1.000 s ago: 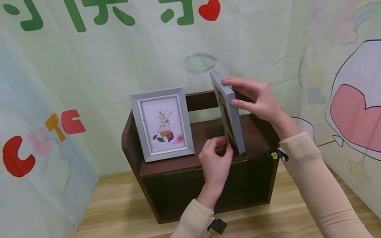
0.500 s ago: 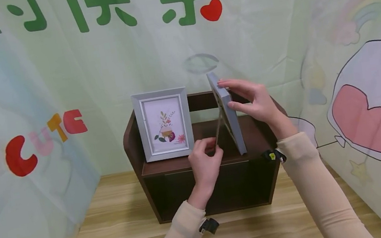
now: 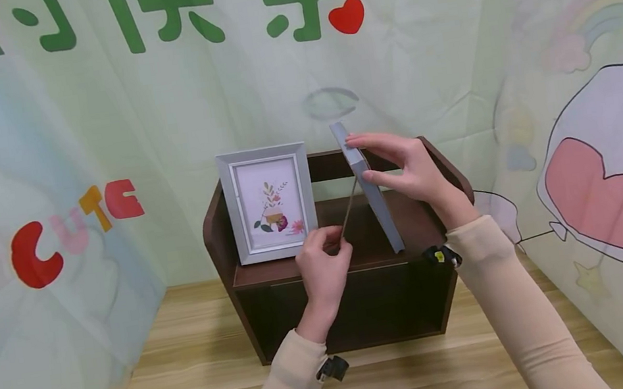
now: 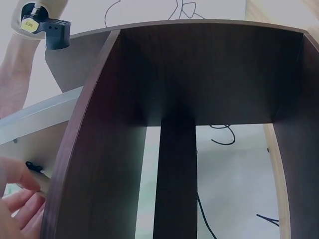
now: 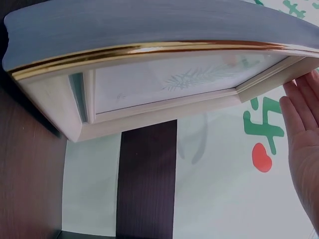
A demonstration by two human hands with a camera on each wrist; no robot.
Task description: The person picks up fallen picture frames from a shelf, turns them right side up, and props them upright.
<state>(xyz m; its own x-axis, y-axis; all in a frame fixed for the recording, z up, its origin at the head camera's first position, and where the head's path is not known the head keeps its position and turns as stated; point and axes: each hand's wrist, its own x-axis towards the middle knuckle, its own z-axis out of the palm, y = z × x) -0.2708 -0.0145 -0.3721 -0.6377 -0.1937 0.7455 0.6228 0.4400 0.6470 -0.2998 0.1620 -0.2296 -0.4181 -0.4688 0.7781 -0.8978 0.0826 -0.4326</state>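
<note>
A grey picture frame (image 3: 377, 202) stands edge-on at the right of the dark brown shelf (image 3: 428, 214), its top leaning left. The right hand (image 3: 403, 165) grips it near the top, fingers at the upper edge and thumb on the near side edge. Thumb and fingers of the left hand (image 3: 323, 271) pinch the lower end of the thin back stand (image 3: 350, 205), swung out from the frame's back. In the right wrist view the frame's front shows a pale leaf print (image 5: 199, 79). Left of the hands, a second grey frame (image 3: 233, 212) with a flower print stands upright, facing forward.
The shelf unit has raised sides, a back rail (image 3: 328, 167) and an open lower compartment (image 3: 299, 316). It stands on a wood-grain table (image 3: 191, 357). Printed cloth (image 3: 418, 60) hangs behind and on both sides.
The left hand has moved left, drawing the stand away from the frame's back. The frame's top has tilted further left, and the right hand has moved left with it.
</note>
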